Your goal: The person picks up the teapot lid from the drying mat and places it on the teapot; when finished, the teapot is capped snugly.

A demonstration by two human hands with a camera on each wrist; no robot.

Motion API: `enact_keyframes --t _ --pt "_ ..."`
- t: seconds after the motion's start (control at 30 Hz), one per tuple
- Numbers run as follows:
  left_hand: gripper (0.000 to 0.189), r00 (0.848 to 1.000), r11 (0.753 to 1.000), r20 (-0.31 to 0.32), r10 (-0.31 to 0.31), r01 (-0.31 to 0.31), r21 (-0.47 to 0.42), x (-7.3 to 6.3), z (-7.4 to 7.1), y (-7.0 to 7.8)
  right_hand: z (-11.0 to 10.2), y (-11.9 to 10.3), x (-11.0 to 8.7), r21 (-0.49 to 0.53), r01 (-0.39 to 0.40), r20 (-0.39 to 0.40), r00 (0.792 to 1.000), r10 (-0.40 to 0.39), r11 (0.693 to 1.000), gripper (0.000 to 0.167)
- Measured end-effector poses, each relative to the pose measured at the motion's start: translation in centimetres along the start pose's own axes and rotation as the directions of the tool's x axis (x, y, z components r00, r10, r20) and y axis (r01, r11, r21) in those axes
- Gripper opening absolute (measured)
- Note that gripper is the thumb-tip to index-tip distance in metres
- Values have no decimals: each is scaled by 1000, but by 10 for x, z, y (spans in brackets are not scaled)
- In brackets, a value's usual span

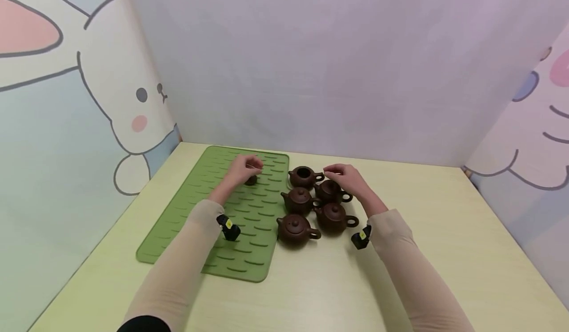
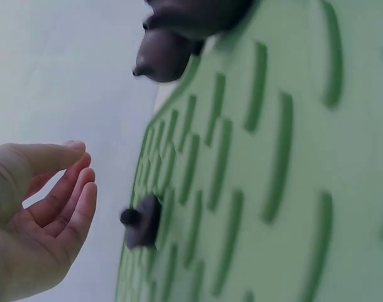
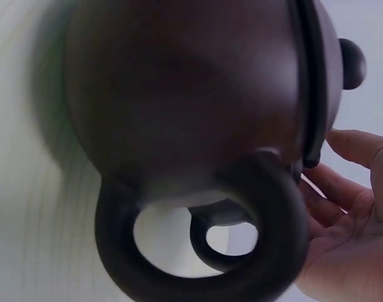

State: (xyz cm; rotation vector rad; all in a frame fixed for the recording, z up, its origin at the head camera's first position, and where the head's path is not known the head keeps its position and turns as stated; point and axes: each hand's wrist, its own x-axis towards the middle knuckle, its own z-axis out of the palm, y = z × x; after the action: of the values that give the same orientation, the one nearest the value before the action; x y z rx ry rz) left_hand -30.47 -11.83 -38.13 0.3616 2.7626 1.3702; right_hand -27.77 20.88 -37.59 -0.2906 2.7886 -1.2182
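My left hand hovers over the green mat with fingers loosely bent. A small dark brown teapot lid with a round knob lies on the mat beside it, apart from the fingers in the left wrist view. My right hand hangs above the back right teapot, nothing visible in its fingers; a near teapot hides some fingertips in the right wrist view. At the back left, a teapot stands without its lid, its dark opening showing. Lids sit on the middle left teapot, front right teapot and front left teapot.
The green ridged mat covers the left part of the pale wooden table. The teapots stand close together along its right edge, handles to the right. A plain backdrop rises behind the table, and cartoon-printed panels flank it.
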Motion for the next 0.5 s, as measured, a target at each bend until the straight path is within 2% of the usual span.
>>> enact_keyframes --t 0.23,0.5 --pt "27 994 995 -54 -94 92 -39 -4 -5 -23 4 5 8 11 -33 5 999 33 999 39" --pt "26 993 993 -28 -118 118 12 1 -4 -37 8 9 16 29 -90 -17 996 90 996 33"
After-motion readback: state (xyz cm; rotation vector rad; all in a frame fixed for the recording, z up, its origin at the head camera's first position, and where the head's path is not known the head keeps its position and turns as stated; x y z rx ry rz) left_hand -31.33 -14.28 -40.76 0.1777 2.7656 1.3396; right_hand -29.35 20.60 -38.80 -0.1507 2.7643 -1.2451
